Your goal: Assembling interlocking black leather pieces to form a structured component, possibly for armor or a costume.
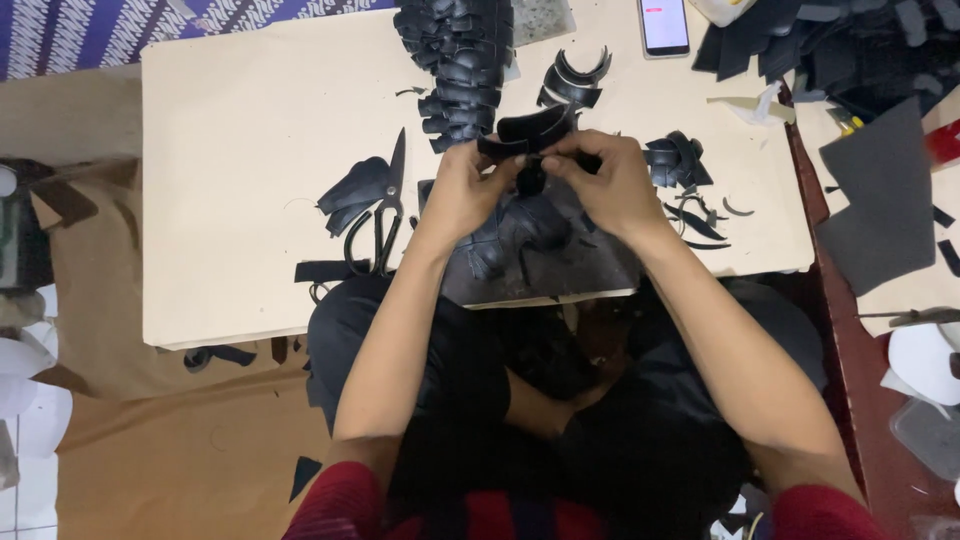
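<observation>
One pair of black scissors [380,215] lies unused on the cream board [230,150], left of the hands. Left hand [465,190] and right hand [610,185] both pinch a curved black leather strip [530,130] over the board's near edge, fingers closed on it. Behind, one long stack of cut pieces [460,60] looks finished; a smaller pile [678,160] sits to the right, and one phone [663,25].

Even, soft overhead light; pale board [250,150] bright, nearly washed out. Black leather pieces [460,60] lose detail in shadow. Faint shadows under the forearms. Focus fair, slight softness and stretching at edges.
</observation>
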